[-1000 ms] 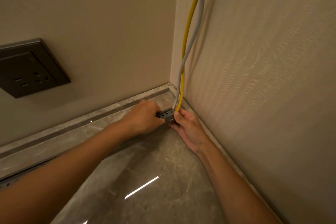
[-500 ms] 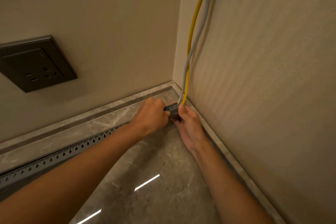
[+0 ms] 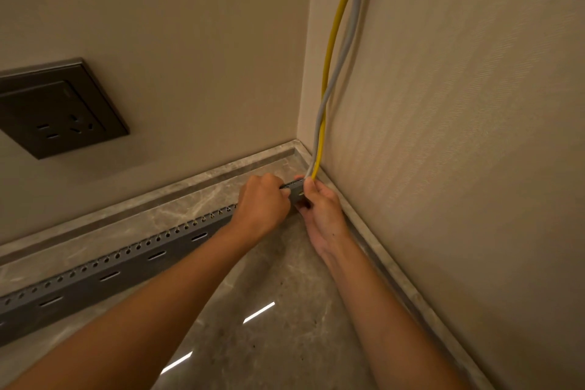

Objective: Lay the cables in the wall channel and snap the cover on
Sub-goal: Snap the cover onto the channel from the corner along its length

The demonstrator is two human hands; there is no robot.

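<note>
At corner (image 3: pixel 300 144), left hand (image 3: pixel 262 199), right hand (image 3: pixel 320 207) grip channel (image 3: pixel 126 266)

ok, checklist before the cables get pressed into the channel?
1. Grip: left hand and right hand both hold the channel at its corner end: ok.
2. Yellow cable and gray cable reach that end: ok.
3. Cables run parallel: not ok, they cross once above the hands.
4. Cables seated inside the channel: cannot tell, inside hidden.
5. Cover at hand: not ok, none in view.
</note>
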